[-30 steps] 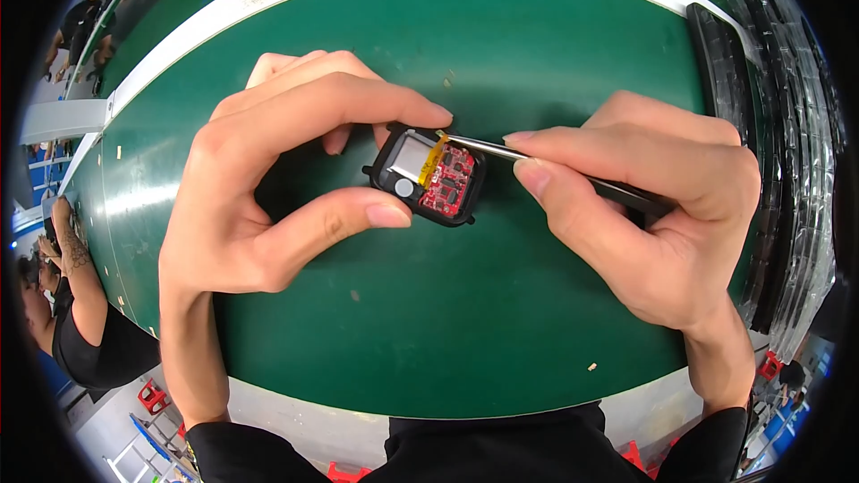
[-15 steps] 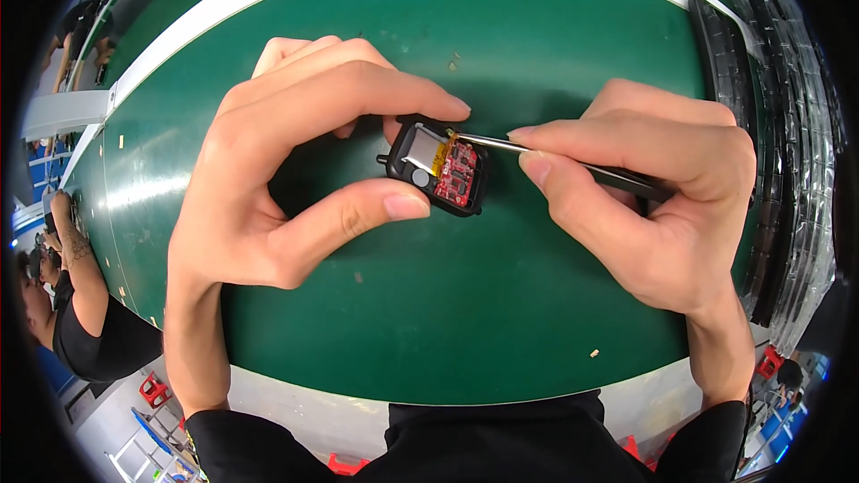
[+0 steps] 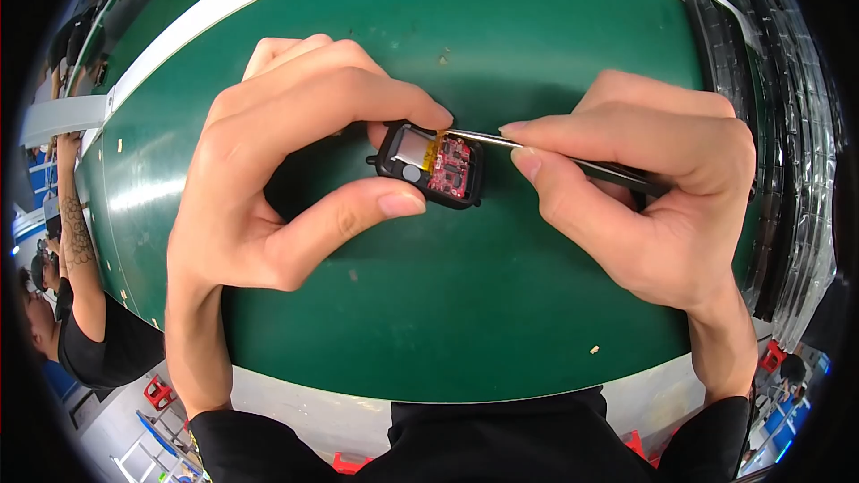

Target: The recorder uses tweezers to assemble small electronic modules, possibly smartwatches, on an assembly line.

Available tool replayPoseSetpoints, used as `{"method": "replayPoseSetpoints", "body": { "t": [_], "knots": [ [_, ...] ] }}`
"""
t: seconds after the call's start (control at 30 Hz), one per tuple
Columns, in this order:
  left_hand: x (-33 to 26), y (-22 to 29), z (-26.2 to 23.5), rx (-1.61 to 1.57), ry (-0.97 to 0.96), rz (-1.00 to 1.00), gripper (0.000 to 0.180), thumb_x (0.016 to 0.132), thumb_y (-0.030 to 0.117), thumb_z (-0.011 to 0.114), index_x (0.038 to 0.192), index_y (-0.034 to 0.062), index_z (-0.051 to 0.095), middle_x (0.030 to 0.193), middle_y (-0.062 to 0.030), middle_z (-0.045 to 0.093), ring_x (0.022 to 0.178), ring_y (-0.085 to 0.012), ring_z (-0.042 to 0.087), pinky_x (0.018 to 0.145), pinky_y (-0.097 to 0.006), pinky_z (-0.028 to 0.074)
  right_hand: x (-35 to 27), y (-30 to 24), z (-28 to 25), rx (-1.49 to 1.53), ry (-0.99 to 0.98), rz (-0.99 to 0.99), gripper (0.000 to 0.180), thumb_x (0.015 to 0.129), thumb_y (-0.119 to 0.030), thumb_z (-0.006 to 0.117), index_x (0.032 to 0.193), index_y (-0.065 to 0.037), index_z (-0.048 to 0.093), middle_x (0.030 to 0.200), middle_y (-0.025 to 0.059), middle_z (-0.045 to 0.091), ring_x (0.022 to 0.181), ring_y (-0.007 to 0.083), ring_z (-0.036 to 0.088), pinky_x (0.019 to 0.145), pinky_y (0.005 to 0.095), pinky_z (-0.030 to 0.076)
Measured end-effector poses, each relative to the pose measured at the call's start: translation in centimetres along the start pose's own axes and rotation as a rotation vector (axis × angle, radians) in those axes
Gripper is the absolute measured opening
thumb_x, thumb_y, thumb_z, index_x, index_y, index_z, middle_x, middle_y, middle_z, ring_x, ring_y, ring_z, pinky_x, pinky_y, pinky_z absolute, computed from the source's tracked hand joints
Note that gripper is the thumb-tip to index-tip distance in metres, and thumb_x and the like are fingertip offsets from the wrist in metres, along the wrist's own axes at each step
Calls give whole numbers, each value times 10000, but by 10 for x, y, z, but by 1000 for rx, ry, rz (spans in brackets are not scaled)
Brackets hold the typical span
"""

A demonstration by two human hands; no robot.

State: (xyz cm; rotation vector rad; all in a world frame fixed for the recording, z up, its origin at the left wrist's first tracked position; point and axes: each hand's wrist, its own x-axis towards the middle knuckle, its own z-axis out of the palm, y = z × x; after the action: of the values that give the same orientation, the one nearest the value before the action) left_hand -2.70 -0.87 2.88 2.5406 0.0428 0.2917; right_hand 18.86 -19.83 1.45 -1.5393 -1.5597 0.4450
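My left hand (image 3: 286,152) grips a small black device housing (image 3: 386,159) between thumb and fingers, above the green table. Inside the housing sit a silver battery cell (image 3: 412,147), a strip of yellow tape (image 3: 436,152), a red circuit board (image 3: 455,168) and a round grey disc (image 3: 412,173). My right hand (image 3: 653,170) is closed on metal tweezers (image 3: 573,161), pen-fashion. Their tips reach the upper edge of the housing beside the yellow tape, close to my left index fingertip. What the tips touch is too small to make out.
The green tabletop (image 3: 447,313) has a pale rim and a few small scraps (image 3: 594,350). Stacked black and clear plastic trays (image 3: 778,152) line the right edge. Another person's tattooed arm (image 3: 79,233) is at the left, and red stools (image 3: 158,392) stand on the floor.
The device housing has shifted slightly left and turned a little in my left hand. The tweezers have moved a little left with it. At the left, the other person's arm has straightened upward.
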Motion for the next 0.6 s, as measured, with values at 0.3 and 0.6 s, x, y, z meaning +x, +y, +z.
{"method": "replayPoseSetpoints", "body": {
  "t": [0.3,0.6],
  "knots": [
    [-3,0,0,-18,-8,-37,530,831,404,849,1131,-29,792,989,-117,780,817,-226,599,848,-366,428,0,-2,4,-13,40,-11,218,770,87,803,956,-10,866,665,42,690,504,70,518,476,251,324],
    [-1,2,2,-32,23,-46,528,822,414,863,1114,-23,804,958,-101,759,813,-222,582,866,-365,424,-3,2,5,16,66,-42,192,787,71,807,946,-21,864,646,20,667,489,58,489,470,248,304]
  ]
}}
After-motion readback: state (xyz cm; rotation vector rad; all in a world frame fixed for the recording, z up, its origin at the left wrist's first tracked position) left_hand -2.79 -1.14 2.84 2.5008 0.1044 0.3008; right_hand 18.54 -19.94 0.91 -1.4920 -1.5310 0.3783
